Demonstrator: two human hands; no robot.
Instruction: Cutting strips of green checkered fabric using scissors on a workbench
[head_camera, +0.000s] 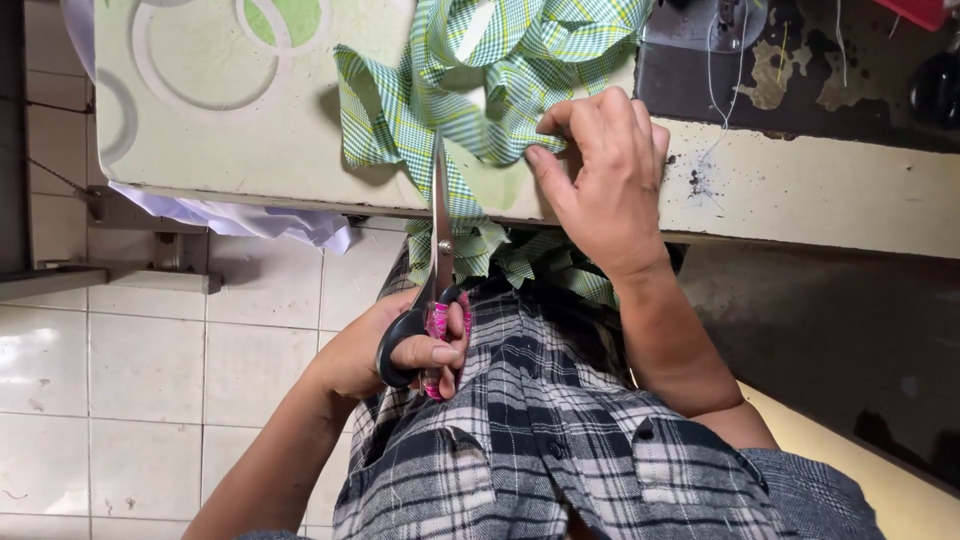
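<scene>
Fingers (440, 352) of the left hand (385, 350) clenched through the scissors (438, 265) handles, blades pointing to 12 o'clock into the green plaid fabric (480, 90); right hand (605, 170) fingers pinching that fabric at the desk (820, 190) edge. Fabric: light, soft, limp, likely to slip; best held flat beside the cut line. Surroundings: patterned desk cover (200, 110) at 10 o'clock, sewing machine base (800, 70) at 2 o'clock, tiled floor (150, 370) below.

No packages, labels, signs or screens show in this view.
</scene>
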